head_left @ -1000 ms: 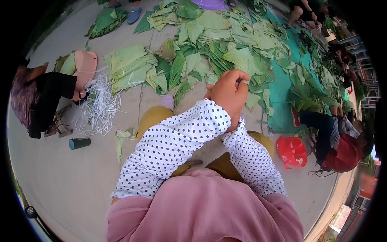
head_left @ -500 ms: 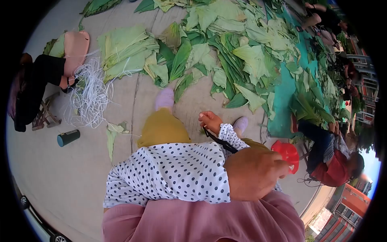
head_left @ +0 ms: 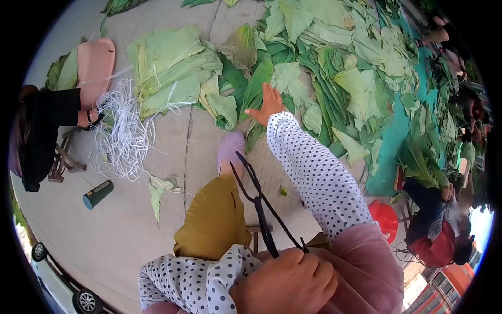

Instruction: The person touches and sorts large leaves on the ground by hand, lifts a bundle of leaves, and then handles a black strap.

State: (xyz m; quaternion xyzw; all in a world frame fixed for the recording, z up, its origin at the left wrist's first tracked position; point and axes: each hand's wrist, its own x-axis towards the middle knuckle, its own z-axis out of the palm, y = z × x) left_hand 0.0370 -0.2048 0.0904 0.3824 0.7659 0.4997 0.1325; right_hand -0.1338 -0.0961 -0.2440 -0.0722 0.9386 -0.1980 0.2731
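Observation:
Close to my chest, my left hand (head_left: 293,280) is closed into a fist around a black cord (head_left: 262,222), whose thin loops hang out over my knees. My right hand (head_left: 267,105) reaches forward with fingers spread and nothing in it. It overlaps the lower end of a dark green leaf (head_left: 258,83) at the near edge of the leaf heap. Left of that hand lies a stack of pale green leaves (head_left: 170,65) tied with white string. Both my arms wear white sleeves with dark dots.
Large leaves (head_left: 361,89) spread over the ground and a green sheet (head_left: 387,175). White string (head_left: 125,133) lies tangled on the left, near a dark cylinder (head_left: 98,194). A seated person (head_left: 47,123) is at the left, another (head_left: 434,225) at the right, beside a red object (head_left: 384,221).
My right hand has stretched forward to the leaves, its fingers now spread. My left hand has moved down and left, to my chest, with the black cord. The view has shifted slightly.

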